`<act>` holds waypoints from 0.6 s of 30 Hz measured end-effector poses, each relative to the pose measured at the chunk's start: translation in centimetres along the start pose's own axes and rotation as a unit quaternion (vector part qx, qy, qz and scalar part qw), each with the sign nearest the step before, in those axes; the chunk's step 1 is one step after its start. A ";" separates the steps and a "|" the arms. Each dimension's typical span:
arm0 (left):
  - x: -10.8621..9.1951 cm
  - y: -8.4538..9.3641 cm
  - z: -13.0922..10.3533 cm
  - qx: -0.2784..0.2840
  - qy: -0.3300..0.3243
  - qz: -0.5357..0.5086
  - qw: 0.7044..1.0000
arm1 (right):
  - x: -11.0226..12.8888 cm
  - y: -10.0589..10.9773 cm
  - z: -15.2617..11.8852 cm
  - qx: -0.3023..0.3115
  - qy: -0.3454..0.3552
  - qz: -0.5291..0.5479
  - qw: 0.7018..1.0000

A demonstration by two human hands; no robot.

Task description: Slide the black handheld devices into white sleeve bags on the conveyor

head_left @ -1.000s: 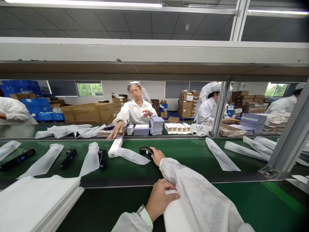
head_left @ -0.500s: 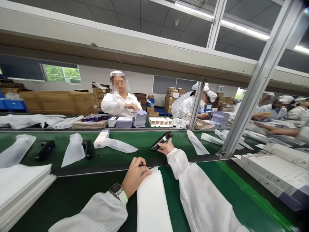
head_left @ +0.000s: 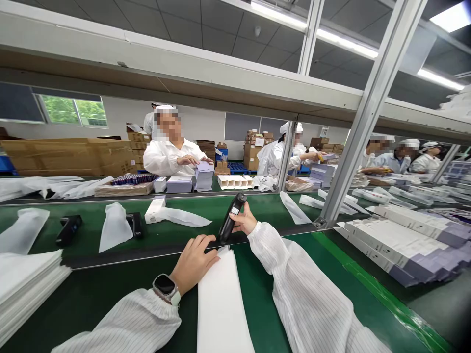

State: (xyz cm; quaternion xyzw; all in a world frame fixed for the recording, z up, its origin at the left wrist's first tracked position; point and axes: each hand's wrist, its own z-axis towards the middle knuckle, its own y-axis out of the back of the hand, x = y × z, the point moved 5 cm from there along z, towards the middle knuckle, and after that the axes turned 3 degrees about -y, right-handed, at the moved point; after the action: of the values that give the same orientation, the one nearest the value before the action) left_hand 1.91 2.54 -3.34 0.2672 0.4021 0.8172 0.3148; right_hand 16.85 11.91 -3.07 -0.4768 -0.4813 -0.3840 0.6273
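My right hand [head_left: 246,220] grips a black handheld device [head_left: 227,226] with a small white label, thumb on its side. The device is tilted, its lower end just above the top of a narrow stack of white foam sleeves [head_left: 222,304]. On the left of that stack's upper end rests my left hand [head_left: 194,261], fingers stretched out towards the device and thumb on the top sleeve. It holds nothing that I can see. A watch [head_left: 164,285] is on the left wrist.
Across the green belt lie more black devices [head_left: 69,229], loose white sleeves [head_left: 115,228] and a white box [head_left: 154,208]. A big sleeve stack [head_left: 25,289] is at left, rows of cartons [head_left: 397,240] at right. A metal post [head_left: 362,122] rises there; a co-worker [head_left: 171,152] handles papers opposite.
My right hand has drawn the device nearer and turned it more upright, over the stack's top end. My left hand's fingers have straightened towards it. The view has shifted to the right.
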 end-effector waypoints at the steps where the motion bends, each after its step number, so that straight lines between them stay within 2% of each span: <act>1: 0.0 0.1 0.0 0.002 0.001 0.006 1.000 | -0.1 -0.3 -0.1 0.006 0.000 -0.011 1.000; 6: 0.0 0.2 0.1 0.002 0.006 0.008 1.000 | 0.0 -1.4 -0.5 0.031 0.015 -0.057 0.998; 12: 0.5 -0.2 0.0 0.004 0.035 -0.038 0.999 | -0.2 -1.7 -0.5 0.038 0.020 -0.060 0.997; 15: 1.1 0.0 0.3 -0.005 0.083 -0.095 0.992 | -0.9 -2.1 -0.3 0.038 0.002 -0.052 0.998; 18: 2.2 0.9 1.2 -0.030 0.164 -0.168 0.972 | -1.1 -2.6 0.1 0.021 -0.012 -0.046 0.999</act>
State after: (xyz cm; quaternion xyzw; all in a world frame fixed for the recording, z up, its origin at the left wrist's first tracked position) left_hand 1.05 4.30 -1.57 0.0489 0.4629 0.7969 0.3851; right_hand 14.10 11.33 -3.58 -0.4456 -0.5183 -0.3964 0.6129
